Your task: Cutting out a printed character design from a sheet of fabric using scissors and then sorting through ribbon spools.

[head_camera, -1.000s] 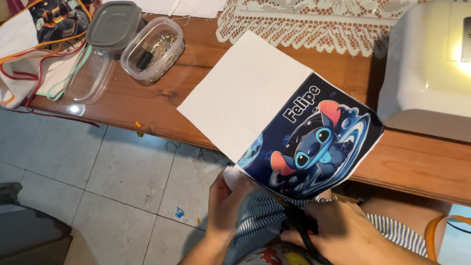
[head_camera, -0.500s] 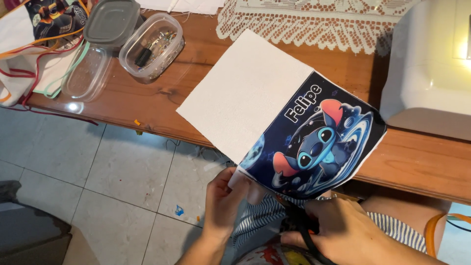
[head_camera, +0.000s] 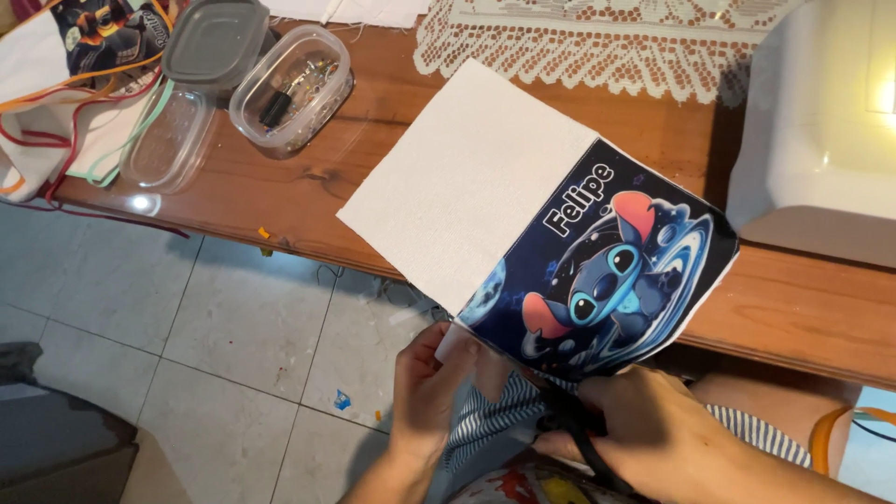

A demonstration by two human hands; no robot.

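A rectangular piece of white fabric printed at one end with a dark blue cartoon panel (head_camera: 523,224) is held partly over the edge of a brown wooden table (head_camera: 803,308), the white half resting on the tabletop and the printed half overhanging toward the person. Its long axis is seen running diagonally, from the upper left on the table down to the lower right near the lap. The lower corner of the printed end is pinched by the left hand (head_camera: 429,383), thumb on top and fingers beneath. The right hand (head_camera: 653,429) is closed around black scissor handles (head_camera: 574,429), just under the fabric's lower edge; the blades are hidden, so whether they touch the fabric cannot be told. The fabric lies up and away from both hands, with the left hand in contact and the right just below it. Further out on the table are noted a clear plastic container of small parts (head_camera: 291,89), an empty clear plastic tub (head_camera: 168,140), a grey lid (head_camera: 215,42), a white lace runner (head_camera: 597,42) and a white machine (head_camera: 821,131). A grey tiled floor (head_camera: 215,327) is visible below.
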